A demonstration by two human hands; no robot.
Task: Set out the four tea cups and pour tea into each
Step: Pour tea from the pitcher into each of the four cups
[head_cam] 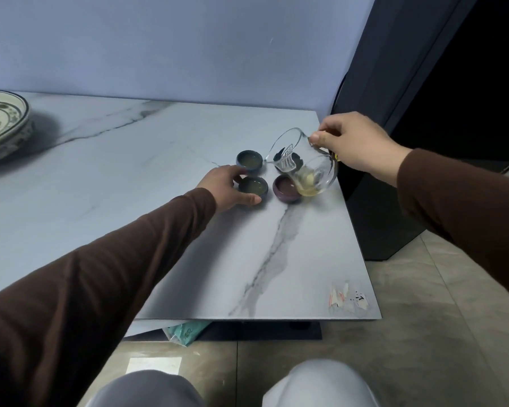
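At the far left edge of the marble table (pixel 159 245) sits a painted ceramic plate (pixel 3 124), cut off by the frame so only its right part shows. The left hand (pixel 227 188), in a brown sleeve (pixel 100 274), reaches forward across the table, palm down, with thumb and fingers curled round the near-left tea cup (pixel 253 186), which holds pale tea. Just behind it stands the far-left tea cup (pixel 249 160), dark blue and also filled. To the right, the purple tea cup (pixel 285 188) sits near the table's right edge, its right side hidden behind the glass pitcher (pixel 303 163). A fourth, dark tea cup (pixel 288 160) lies behind the pitcher and is seen only through the glass, so its contents cannot be made out. The pitcher is tilted, spout toward the left, with a little yellowish tea pooled in its lower end. The right hand (pixel 356 142) comes in from the right, above the table's far right corner, thumb and fingers pinching the pitcher at its handle; the handle itself is mostly hidden by the fingers. Near the table's near right corner is a torn sticker (pixel 347 298), illegible.
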